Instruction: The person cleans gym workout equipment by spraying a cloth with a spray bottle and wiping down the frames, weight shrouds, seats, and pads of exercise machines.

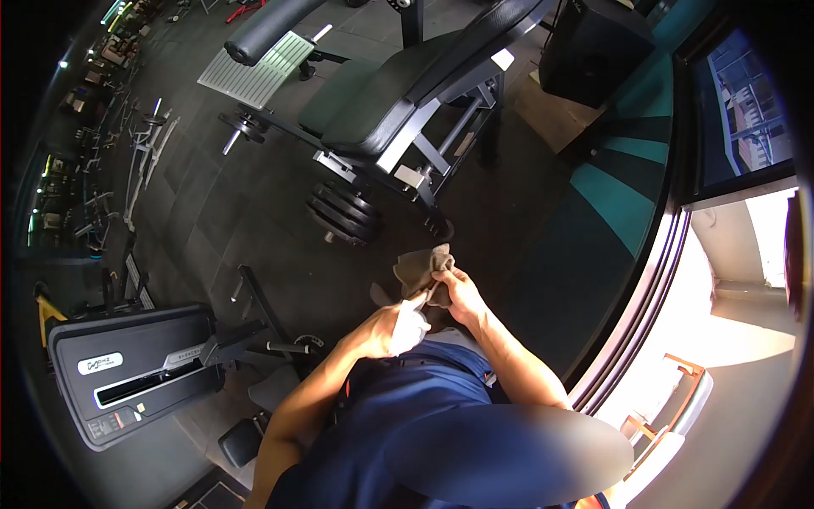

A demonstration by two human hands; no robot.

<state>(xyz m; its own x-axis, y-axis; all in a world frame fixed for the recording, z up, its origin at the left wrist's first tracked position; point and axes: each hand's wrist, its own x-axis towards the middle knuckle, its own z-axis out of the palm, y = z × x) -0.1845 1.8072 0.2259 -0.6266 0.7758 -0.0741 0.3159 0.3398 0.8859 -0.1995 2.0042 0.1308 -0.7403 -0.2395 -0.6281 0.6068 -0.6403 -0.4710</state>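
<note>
A crumpled grey-brown cloth (415, 268) is held up in front of my waist. My right hand (460, 295) pinches its bunched upper part between thumb and fingers. Lower and to the left, my left hand (398, 328) is closed, its fingertips at the cloth's lower edge; bright light washes out part of this hand. The underside of the cloth is hidden. Beyond it stands a padded black weight bench (365, 110), with several black weight plates (343, 214) stacked on its near side.
A weight machine (140, 373) stands at the left. A metal footplate (259, 68) and a small loaded bar (243, 127) lie beyond the bench. At the upper right is a black speaker box (593, 51). A window (742, 110) and a sunlit ledge run along the right.
</note>
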